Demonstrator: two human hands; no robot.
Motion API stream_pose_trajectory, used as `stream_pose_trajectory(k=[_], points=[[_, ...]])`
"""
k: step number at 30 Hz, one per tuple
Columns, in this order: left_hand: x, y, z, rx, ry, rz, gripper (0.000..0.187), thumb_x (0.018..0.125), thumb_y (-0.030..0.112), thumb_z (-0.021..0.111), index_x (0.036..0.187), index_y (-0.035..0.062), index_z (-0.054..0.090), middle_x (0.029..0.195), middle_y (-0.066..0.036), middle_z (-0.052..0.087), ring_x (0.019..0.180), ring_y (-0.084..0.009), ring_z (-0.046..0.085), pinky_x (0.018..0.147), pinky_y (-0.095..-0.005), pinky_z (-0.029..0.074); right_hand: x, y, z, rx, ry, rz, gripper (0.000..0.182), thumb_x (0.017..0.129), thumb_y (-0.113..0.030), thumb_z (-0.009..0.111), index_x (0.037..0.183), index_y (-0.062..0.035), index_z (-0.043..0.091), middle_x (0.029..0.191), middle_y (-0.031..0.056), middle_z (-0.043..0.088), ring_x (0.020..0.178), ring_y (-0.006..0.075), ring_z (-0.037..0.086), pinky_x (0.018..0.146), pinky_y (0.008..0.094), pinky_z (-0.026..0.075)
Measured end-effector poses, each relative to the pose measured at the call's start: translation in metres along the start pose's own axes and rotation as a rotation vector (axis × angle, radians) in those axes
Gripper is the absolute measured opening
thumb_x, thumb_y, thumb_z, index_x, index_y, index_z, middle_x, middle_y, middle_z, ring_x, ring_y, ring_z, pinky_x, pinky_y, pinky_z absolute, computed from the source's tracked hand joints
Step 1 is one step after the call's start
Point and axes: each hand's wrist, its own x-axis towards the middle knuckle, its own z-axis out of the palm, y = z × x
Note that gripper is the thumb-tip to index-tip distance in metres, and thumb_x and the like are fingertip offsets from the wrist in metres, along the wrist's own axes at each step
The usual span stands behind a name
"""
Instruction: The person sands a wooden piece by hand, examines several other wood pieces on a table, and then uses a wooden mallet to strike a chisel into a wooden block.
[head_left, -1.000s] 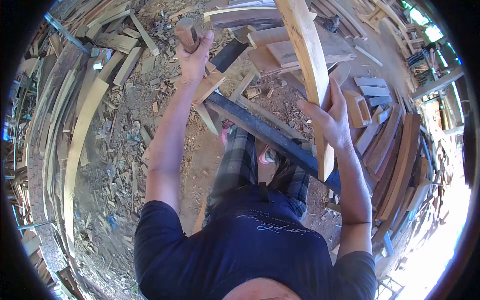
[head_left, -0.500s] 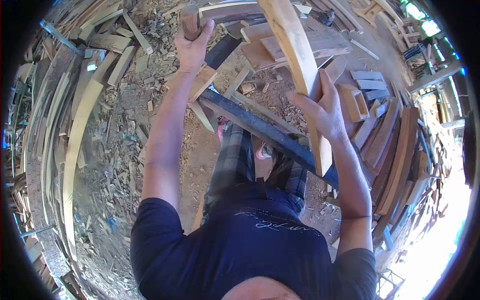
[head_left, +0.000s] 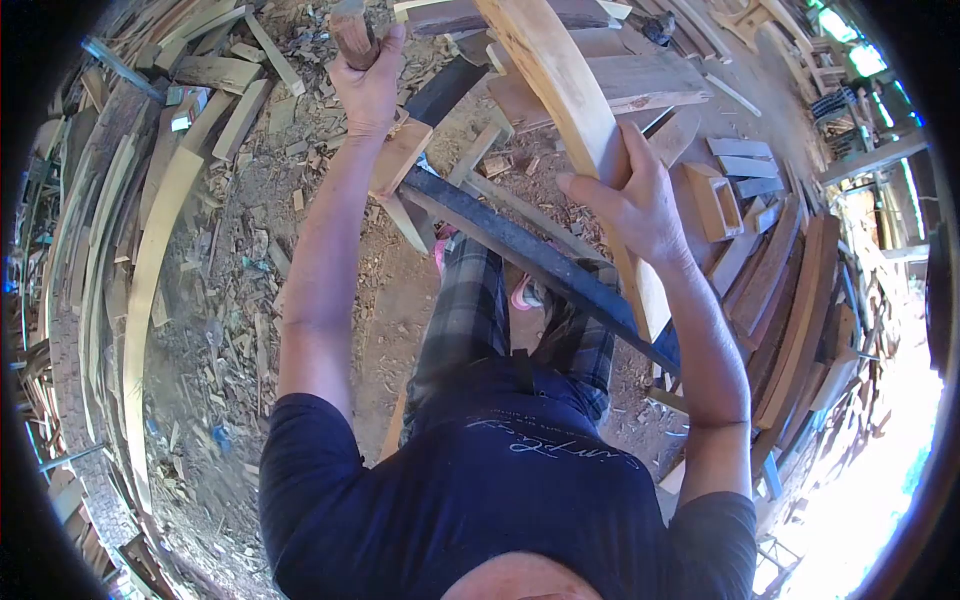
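Grips brown wood (head_left: 354,36) in left hand (head_left: 367,95); past open room, holds long board (head_left: 555,85) by edges in right hand (head_left: 640,208), slanting forward-left.

The upper end of the board (head_left: 555,75) runs out past the top edge, so I can't see where it stops. My right hand (head_left: 640,205) covers a stretch of it, and some of my fingers are lost behind the wood. The brown wooden piece (head_left: 354,35) in my left hand (head_left: 365,100) reaches the top edge too, its lower part hidden in my grip. Under me, the dark beam (head_left: 520,235) blocks part of my trousers (head_left: 465,310), and the board covers some of that beam. The smaller lettering on my shirt (head_left: 480,500) is too tiny to read. Glare swallows the lower right.
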Motion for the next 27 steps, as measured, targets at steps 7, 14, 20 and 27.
stream_pose_trajectory(k=[7, 14, 20, 27], points=[[0.006, -0.006, 0.017, 0.127, 0.126, 0.11, 0.027, 0.083, 0.027, 0.077, 0.075, 0.0068, 0.061, 0.062, 0.006, 0.051, 0.052, -0.0034, 0.044, 0.048, -0.0215, 0.036, 0.044, -0.077, -0.051, -0.099, 0.168, -0.161, 0.058, 0.071, -0.034, 0.078, 0.114, -0.001, 0.057, 0.09, 0.0119, 0.066, 0.082, 0.0203, 0.066, 0.072, 0.0316, 0.051], [0.009, -0.012, 0.017, 0.219, 0.095, 0.166, 0.02, 0.084, 0.02, 0.075, 0.087, 0.0014, 0.068, 0.077, -0.002, 0.068, 0.07, -0.0071, 0.06, 0.068, -0.0259, 0.049, 0.059, -0.116, -0.045, -0.273, 0.047, -0.18, 0.053, 0.081, -0.029, 0.07, 0.12, 0.001, 0.05, 0.091, 0.0128, 0.064, 0.068, 0.0215, 0.065, 0.068, 0.037, 0.055], [0.01, -0.012, 0.021, 0.248, 0.139, 0.281, 0.019, 0.084, 0.019, 0.074, 0.083, 0.0005, 0.067, 0.074, -0.001, 0.067, 0.067, -0.0067, 0.059, 0.064, -0.0264, 0.048, 0.046, -0.155, -0.072, 0.179, -0.352, -0.243, 0.06, 0.084, -0.029, 0.068, 0.125, 0.0069, 0.042, 0.093, 0.0142, 0.065, 0.071, 0.0201, 0.066, 0.064, 0.0314, 0.056], [0.013, -0.011, 0.02, 0.163, 0.08, 0.16, 0.02, 0.083, 0.019, 0.075, 0.082, 0.0014, 0.064, 0.076, 0.0, 0.065, 0.068, -0.0073, 0.057, 0.066, -0.0257, 0.046, 0.068, -0.1, -0.04, -0.272, -0.1, -0.543, 0.061, 0.076, -0.033, 0.073, 0.123, 0.0001, 0.051, 0.091, 0.0113, 0.066, 0.078, 0.0187, 0.065, 0.067, 0.0321, 0.053]])
